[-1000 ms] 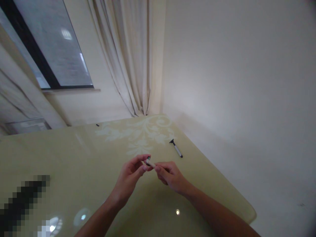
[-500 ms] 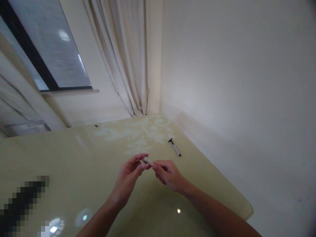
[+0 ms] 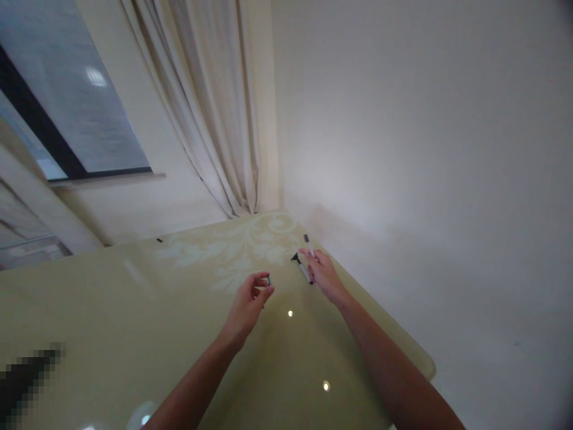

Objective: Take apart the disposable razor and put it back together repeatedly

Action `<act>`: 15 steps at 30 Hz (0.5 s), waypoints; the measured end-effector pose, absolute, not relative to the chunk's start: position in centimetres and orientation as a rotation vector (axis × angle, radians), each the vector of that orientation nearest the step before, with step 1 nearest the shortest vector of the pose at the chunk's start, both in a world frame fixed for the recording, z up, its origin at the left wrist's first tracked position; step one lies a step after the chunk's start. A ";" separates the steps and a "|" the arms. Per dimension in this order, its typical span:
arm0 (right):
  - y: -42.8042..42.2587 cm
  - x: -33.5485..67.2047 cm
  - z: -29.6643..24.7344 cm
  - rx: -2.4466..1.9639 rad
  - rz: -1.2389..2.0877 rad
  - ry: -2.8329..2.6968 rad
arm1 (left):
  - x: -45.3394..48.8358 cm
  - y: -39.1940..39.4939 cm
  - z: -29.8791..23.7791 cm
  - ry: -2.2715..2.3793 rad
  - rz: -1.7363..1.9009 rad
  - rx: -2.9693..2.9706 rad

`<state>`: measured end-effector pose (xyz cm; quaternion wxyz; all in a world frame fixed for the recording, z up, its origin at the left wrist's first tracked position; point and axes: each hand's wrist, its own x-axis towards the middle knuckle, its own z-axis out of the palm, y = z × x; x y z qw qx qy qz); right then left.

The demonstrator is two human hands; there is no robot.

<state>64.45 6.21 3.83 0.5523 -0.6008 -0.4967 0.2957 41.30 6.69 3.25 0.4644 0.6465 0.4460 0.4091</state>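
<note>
At frame centre, the left hand (image 3: pixel 251 297) pinches a small piece (image 3: pixel 269 279); right of centre, the right hand (image 3: pixel 326 276) grasps a handle (image 3: pixel 307 239) near the razor (image 3: pixel 304 272), likely placing it; release calls for care.

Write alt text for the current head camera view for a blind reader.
A person's left hand pinches a small dark piece above a pale green table, while the right hand has a pale, dark-tipped stick at its fingers beside a razor. Behind are a curtain and a window.
</note>
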 end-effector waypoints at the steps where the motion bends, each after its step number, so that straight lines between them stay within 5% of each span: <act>1: 6.5 65.2 3.5 -1.544 0.579 -1.247 | 42.1 7.2 2.7 1.138 0.979 1.650; 15: 7.3 68.0 2.1 -2.095 0.193 -1.501 | 47.5 11.2 0.7 1.469 0.650 2.186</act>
